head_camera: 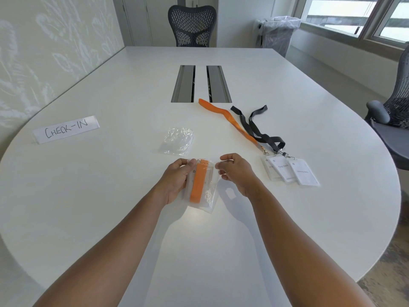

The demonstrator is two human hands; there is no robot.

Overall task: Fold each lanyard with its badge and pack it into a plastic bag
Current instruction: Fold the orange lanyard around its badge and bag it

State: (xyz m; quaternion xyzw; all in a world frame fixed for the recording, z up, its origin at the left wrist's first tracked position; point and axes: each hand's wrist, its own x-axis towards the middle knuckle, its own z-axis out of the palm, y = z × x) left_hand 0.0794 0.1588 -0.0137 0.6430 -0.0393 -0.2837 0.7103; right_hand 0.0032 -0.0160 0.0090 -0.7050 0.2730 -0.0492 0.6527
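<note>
Nearest: a clear plastic bag (202,187) holding a folded orange lanyard (196,182) with its badge, held just above the white desk (110,196).
Left hand (176,180): fingers curled round the bag's left edge.
Right hand (238,171): fingers pinched at the bag's top right corner.
Beyond the bag: spare crumpled clear bags (178,140).
Right of the bag: three white badges (290,170), with a loose orange lanyard (228,118) and black lanyards (257,127).
Risk: the bag mouth appears unsealed, so the badge could slide out if tilted.
Writing: "CHECK-IN" is read on a white folded paper sign (66,129), left of the bag; badge names are too blurred to read.

Bare forearms, left hand (177,180) and right hand (238,171) ungloved.
</note>
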